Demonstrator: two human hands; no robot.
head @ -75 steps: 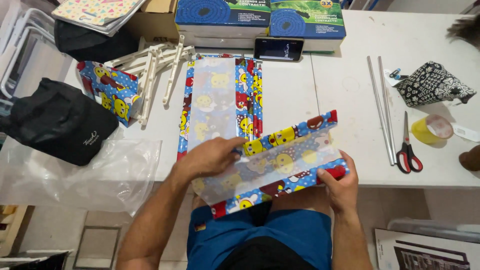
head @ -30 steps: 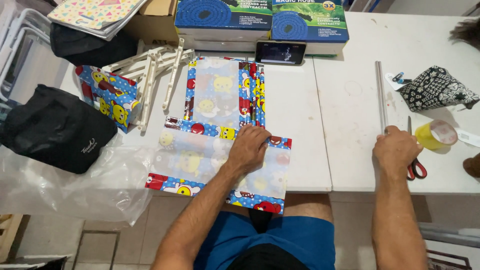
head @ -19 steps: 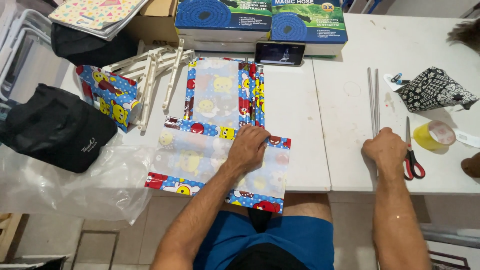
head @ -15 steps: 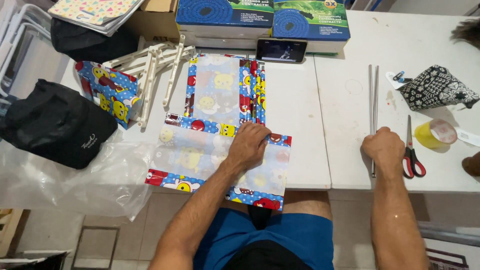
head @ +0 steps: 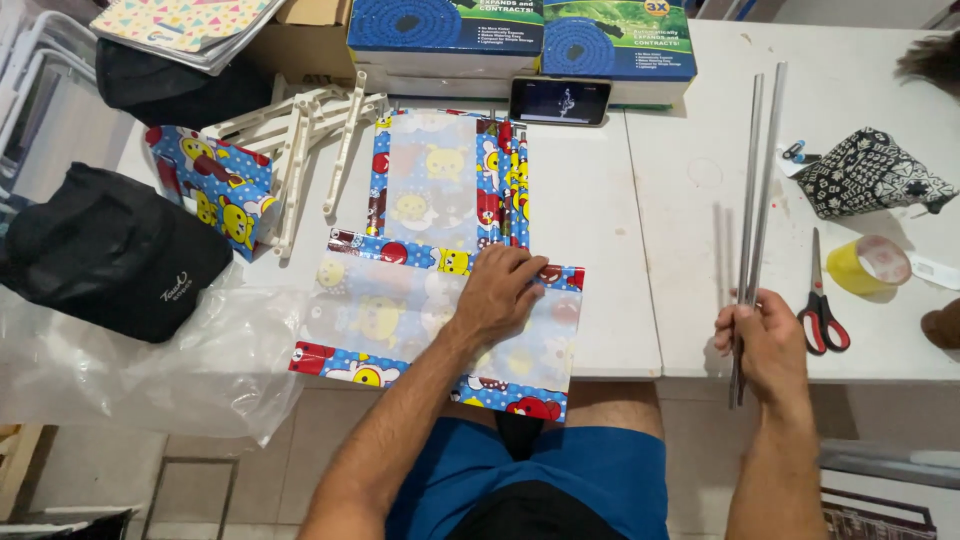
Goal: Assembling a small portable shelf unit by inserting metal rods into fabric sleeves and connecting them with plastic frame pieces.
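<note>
Rods (head: 757, 190) gripped in right hand (head: 765, 338).

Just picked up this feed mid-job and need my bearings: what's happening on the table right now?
A seated person works at a white table. The left hand presses flat on a colourful cartoon-print sheet that overhangs the table's near edge. The right hand grips two thin grey metal rods, which angle up across the table. Red-handled scissors and a yellow tape roll lie just right of that hand, untouched. A second printed sheet lies beyond the first.
</note>
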